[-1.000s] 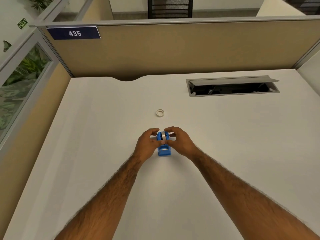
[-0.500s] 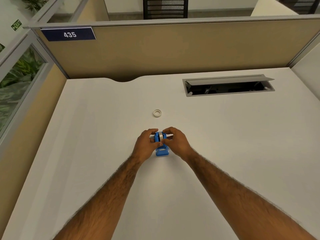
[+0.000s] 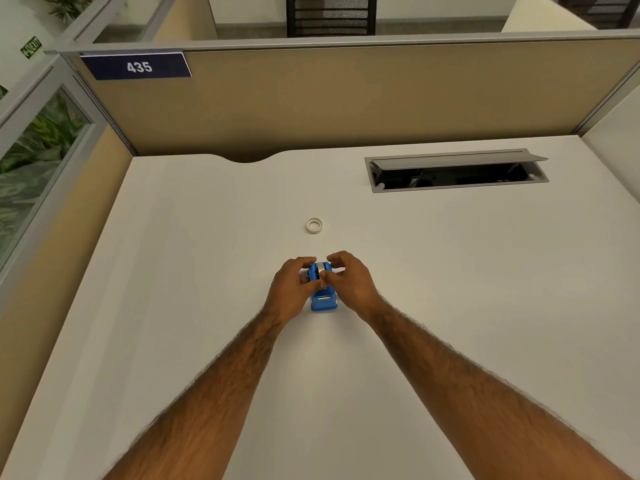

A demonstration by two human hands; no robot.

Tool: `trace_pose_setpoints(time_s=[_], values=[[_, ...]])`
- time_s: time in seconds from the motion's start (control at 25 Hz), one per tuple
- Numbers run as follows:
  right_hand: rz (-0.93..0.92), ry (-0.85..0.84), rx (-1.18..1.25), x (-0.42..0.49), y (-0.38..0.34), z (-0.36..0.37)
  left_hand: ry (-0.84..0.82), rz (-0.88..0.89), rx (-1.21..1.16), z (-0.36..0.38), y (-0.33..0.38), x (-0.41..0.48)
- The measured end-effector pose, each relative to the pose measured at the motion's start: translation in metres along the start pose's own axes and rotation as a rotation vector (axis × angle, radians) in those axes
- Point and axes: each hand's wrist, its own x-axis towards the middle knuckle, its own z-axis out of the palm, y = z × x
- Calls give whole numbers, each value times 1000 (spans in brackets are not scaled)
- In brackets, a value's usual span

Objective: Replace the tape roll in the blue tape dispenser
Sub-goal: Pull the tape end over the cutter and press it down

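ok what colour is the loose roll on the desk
White, a small ring lying flat beyond the hands; the head view shows it.

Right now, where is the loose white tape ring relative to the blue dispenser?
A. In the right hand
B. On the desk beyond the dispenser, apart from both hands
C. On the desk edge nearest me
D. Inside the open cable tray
B: the loose white tape ring lies flat on the desk beyond the blue dispenser, clear of the left hand and the right hand, both of which grip the dispenser.

Dispenser (image 3: 323, 299) on desk (image 3: 485, 271), between left hand (image 3: 291, 289) and right hand (image 3: 349, 282). Spare roll (image 3: 314, 225) behind dispenser, apart. Cable hatch (image 3: 457, 171) far right rear.
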Motion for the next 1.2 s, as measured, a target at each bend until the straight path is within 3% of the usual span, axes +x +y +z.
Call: trace_pose_setpoints(time_s=[0.4, 0.84, 1.2], values=[[83, 72, -70, 19, -14, 5, 17, 21, 39, 2, 3, 2], [171, 13, 157, 7, -9, 1, -3, 25, 73, 0, 4, 2], [167, 78, 125, 12, -16, 4, 16, 29, 74, 3, 1, 2]])
